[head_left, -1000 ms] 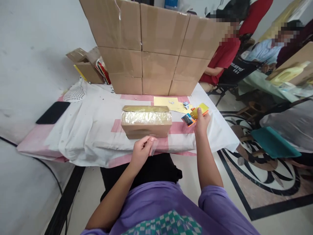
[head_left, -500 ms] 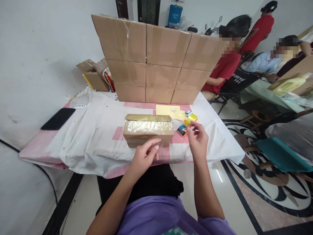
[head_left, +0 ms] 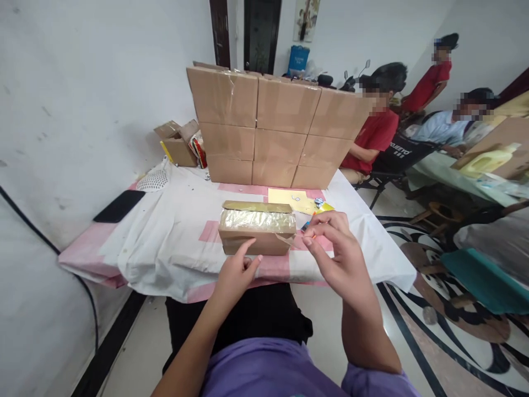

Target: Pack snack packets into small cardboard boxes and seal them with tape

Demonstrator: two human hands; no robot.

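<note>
A small brown cardboard box [head_left: 257, 243], its top covered in shiny clear tape, lies on the white and pink cloth of the table [head_left: 173, 248] in front of me. My left hand [head_left: 236, 273] is just below it, index finger stretched out and touching the box's front face. My right hand [head_left: 336, 255] hovers at the box's right end, fingers curled, thumb and forefinger pinching what looks like a strip of clear tape [head_left: 291, 239] that runs to the box's corner. A yellow and orange tape dispenser [head_left: 325, 207] lies behind my right hand, partly hidden.
A wall of stacked brown cartons [head_left: 281, 132] stands at the table's far edge. A yellow sheet [head_left: 285, 196], a small open carton [head_left: 177, 144], a white mesh object [head_left: 154, 180] and a black flat item [head_left: 119, 205] lie around. Other people [head_left: 372, 138] sit at the right.
My right hand let go of the tape dispenser and came back toward the box's right end. My left hand moved from the table edge up to the box front. The view tilted up.
</note>
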